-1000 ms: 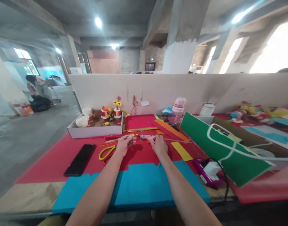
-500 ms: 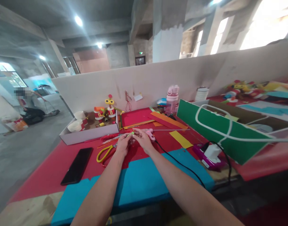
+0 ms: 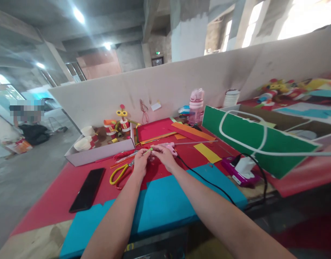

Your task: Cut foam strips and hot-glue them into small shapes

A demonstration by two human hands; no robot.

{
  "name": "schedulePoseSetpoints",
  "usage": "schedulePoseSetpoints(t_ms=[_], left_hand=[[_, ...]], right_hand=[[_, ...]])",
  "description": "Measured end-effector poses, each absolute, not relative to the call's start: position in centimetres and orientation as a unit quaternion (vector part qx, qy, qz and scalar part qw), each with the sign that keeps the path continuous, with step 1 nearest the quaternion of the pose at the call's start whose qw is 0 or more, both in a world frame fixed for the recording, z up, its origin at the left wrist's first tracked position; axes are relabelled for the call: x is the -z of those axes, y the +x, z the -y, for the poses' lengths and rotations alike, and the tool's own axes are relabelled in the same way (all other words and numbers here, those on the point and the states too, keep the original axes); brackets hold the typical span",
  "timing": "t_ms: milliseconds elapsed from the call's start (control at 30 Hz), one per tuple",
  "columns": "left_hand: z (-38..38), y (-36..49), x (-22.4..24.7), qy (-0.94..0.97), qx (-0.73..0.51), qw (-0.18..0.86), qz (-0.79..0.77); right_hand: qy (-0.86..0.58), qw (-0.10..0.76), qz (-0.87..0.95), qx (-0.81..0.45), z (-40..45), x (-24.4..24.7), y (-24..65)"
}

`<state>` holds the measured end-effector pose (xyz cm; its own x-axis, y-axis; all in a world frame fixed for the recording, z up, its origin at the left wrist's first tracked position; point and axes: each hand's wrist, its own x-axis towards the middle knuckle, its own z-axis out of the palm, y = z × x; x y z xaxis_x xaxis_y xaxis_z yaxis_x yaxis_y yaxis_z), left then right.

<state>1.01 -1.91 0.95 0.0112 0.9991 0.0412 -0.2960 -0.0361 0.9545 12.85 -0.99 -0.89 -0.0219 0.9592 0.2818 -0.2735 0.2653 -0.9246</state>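
Both hands meet over the middle of the red table covering. A small green piece (image 3: 151,148), perhaps paper, shows between the fingertips. My left hand (image 3: 141,160) is closed with its fingertips pinching this piece. From the other side my right hand (image 3: 164,157) pinches at it too, thumb and fingers together. Just behind my right hand lies a pink glue gun (image 3: 171,146), its black cord trailing to the right. Scissors with yellow handles (image 3: 118,175) lie left of my left hand, partly hidden by it.
A shallow box (image 3: 100,155) holds paper cups and small cup figures. A black phone (image 3: 88,190) lies front left. Yellow paper (image 3: 208,153), a purple power strip (image 3: 240,172) and a green-sided box (image 3: 251,147) are rightward. A pink bottle (image 3: 196,107) stands behind. A person is far left.
The camera view has shifted slightly, so the background sits a little higher and further left. My fingers have shifted a little around the green piece, which both hands still pinch.
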Motion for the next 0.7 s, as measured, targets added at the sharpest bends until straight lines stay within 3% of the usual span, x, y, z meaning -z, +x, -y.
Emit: schedulePoseSetpoints(t_ms=[700], left_hand=[[1.95,1.01,-0.95,0.435,-0.563,0.578,-0.400]], right_hand=[[-0.313,0.620,0.446,-0.565,1.05,0.79,12.94]])
